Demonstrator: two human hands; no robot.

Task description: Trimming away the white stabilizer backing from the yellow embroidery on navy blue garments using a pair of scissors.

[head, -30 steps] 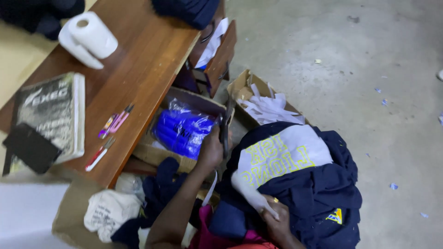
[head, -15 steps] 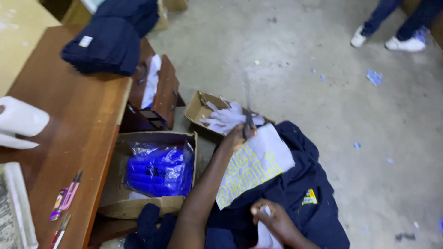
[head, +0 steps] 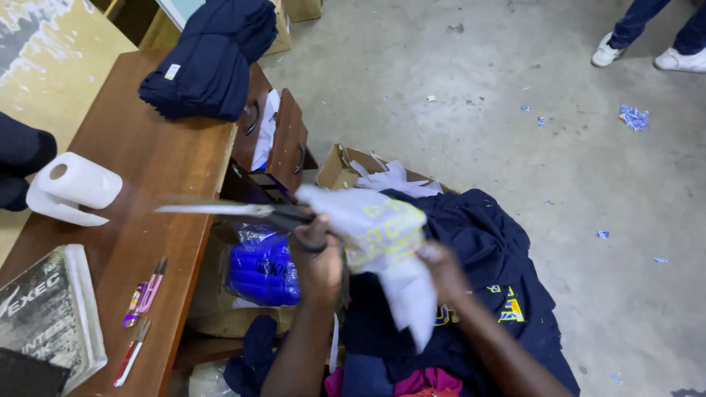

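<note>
My left hand (head: 321, 259) grips the dark handles of a large pair of scissors (head: 220, 210), whose long blades point left over the desk edge. My right hand (head: 444, 267) holds a white backing sheet with yellow print (head: 375, 228), lifted above a navy garment (head: 485, 257) lying in my lap. The sheet hangs down between the two hands, and its upper corner touches the scissor handles.
A wooden desk (head: 169, 169) at left carries a stack of folded navy clothes (head: 209, 62), a paper roll (head: 73, 187), a book (head: 44, 312) and pens (head: 143, 294). A cardboard box holds a blue plastic packet (head: 261, 268). Another box holds white scraps (head: 386, 176). Someone's feet (head: 647, 51) stand far right.
The white sheet has been lifted off the garment and drawn toward me. My left hand swung the scissors from the far box to point left over the desk.
</note>
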